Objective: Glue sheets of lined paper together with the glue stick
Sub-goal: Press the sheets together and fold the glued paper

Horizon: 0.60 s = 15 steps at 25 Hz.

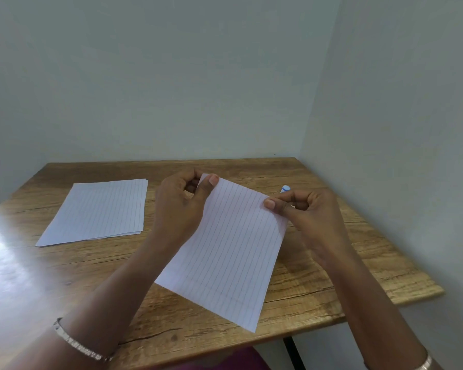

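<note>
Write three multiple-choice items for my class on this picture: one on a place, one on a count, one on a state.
1. Where does the stack lie? A. On the table, left of the held sheet. B. On the floor. C. On a chair.
2. How many hands hold the sheet? A. None. B. One. C. Two.
3. What state is the held sheet in? A. Crumpled. B. Flat and whole. C. Torn in two.
Key: 1 A, the stack rests on the wood at the left; 2 C, the left hand and right hand each pinch a top corner; 3 B, its lines run straight and unbroken.
</note>
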Tool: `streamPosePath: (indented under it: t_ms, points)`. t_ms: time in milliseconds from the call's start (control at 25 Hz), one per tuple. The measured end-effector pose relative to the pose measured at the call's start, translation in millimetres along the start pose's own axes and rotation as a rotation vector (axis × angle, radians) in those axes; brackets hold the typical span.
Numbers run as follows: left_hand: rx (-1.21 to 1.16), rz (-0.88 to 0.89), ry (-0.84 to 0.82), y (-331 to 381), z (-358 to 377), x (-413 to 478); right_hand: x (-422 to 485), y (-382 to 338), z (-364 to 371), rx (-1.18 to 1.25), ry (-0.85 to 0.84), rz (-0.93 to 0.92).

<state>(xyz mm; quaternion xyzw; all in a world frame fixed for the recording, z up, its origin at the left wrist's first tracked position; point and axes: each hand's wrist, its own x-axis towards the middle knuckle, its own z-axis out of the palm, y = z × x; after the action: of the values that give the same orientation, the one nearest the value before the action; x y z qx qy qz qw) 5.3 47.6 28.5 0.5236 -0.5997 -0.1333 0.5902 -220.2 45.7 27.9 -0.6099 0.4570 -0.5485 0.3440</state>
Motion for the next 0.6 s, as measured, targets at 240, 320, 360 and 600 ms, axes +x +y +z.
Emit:
streamPosePath:
  t_ms: [240,320,360,600]
  points:
    - [-0.166,-0.147,0.037,-7.7,-5.6,0.8,-2.8,0.3,-1.7,0.121,0.006,0.051]
    - [-0.146,-0.142,0.024,-9.5,-6.3,0.2,-4.6,0.1,-0.7,0.116,0.038,0.029]
    - [-0.133,-0.136,0.023,-9.4,-6.2,-0.3,-4.7,-0.9,-0.2,0.123,0.04,0.026]
    - [-0.224,-0.187,0.06,-6.2,-5.7,-1.6,-2.1,-4.2,3.9,0.214,-0.043,0.136]
